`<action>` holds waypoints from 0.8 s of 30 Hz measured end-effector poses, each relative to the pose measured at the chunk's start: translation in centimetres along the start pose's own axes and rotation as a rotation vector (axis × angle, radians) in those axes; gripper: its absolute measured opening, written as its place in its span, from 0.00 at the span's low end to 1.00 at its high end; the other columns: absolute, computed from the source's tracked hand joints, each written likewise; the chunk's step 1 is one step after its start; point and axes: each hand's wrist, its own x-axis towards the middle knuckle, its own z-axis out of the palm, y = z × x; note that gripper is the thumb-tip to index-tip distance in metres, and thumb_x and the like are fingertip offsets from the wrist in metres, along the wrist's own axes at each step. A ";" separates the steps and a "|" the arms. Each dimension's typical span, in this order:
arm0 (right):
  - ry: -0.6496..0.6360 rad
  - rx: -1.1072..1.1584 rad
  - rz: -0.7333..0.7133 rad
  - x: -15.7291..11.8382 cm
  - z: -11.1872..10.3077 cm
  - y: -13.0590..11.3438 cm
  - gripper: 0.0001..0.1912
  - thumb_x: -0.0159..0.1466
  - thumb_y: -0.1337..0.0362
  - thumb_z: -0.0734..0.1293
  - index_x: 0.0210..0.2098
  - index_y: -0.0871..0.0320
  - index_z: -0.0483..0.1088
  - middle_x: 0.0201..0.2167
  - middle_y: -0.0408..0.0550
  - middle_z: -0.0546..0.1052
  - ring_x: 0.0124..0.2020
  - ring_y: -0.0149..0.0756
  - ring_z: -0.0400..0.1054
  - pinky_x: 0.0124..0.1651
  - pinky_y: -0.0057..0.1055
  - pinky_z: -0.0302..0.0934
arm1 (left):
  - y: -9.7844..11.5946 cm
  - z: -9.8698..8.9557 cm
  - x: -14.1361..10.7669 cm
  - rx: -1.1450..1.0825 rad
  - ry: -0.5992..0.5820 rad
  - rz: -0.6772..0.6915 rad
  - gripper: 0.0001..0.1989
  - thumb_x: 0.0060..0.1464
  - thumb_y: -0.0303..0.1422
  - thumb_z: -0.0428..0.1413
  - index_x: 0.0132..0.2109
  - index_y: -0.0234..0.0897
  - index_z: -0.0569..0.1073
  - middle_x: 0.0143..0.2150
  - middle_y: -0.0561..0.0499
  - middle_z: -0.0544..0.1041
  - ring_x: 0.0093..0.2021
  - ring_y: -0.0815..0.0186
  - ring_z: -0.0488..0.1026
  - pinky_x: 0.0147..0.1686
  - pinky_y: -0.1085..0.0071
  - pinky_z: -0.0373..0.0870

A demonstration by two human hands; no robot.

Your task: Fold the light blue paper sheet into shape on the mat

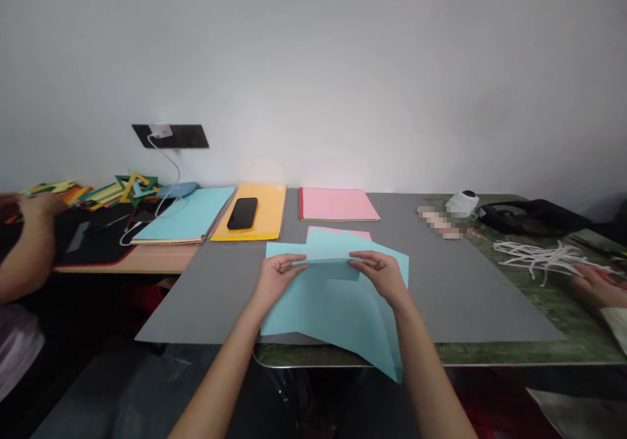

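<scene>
Between both hands stretches a small folded piece of light blue paper (327, 268), its upper edge level. My left hand (280, 277) pinches its left end between thumb and fingers. The right end is pinched the same way by my right hand (383, 277). Below them lie larger light blue paper sheets (323, 315), overlapping at angles, with one corner hanging past the table's front edge. A strip of pink paper (365, 234) peeks out behind them. All this rests on a grey board (455, 295).
Farther back are a pink paper stack (337, 204), a yellow folder (269, 211) bearing a black phone (243, 213), and a blue paper stack (183, 217). White cords (543, 256) lie right, near another person's hand (595, 283). Another person's arm (29, 249) is at left.
</scene>
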 end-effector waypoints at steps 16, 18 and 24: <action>-0.076 -0.037 -0.262 -1.1 -1.1 -4.1 0.15 0.50 0.61 0.68 0.39 0.51 0.69 0.41 0.47 0.73 0.47 0.42 0.63 0.49 0.41 0.57 | 4.3 0.1 -1.2 0.209 0.072 0.204 0.07 0.38 0.32 0.60 0.30 0.41 0.77 0.29 0.50 0.76 0.30 0.63 0.68 0.34 0.69 0.63; -0.043 -0.072 -0.244 -1.1 -0.9 -4.3 0.11 0.51 0.60 0.67 0.35 0.51 0.72 0.38 0.46 0.75 0.45 0.43 0.65 0.48 0.43 0.58 | 4.3 -0.1 -1.3 0.182 0.039 0.184 0.07 0.39 0.32 0.59 0.31 0.41 0.77 0.30 0.49 0.76 0.31 0.63 0.68 0.34 0.69 0.62; 0.076 -0.113 -0.245 -1.4 -1.0 -4.4 0.07 0.49 0.61 0.68 0.29 0.52 0.74 0.33 0.46 0.77 0.37 0.42 0.69 0.40 0.39 0.64 | 3.7 -0.5 -1.3 0.292 0.005 0.205 0.08 0.43 0.35 0.56 0.33 0.40 0.76 0.24 0.51 0.71 0.25 0.69 0.63 0.28 0.73 0.59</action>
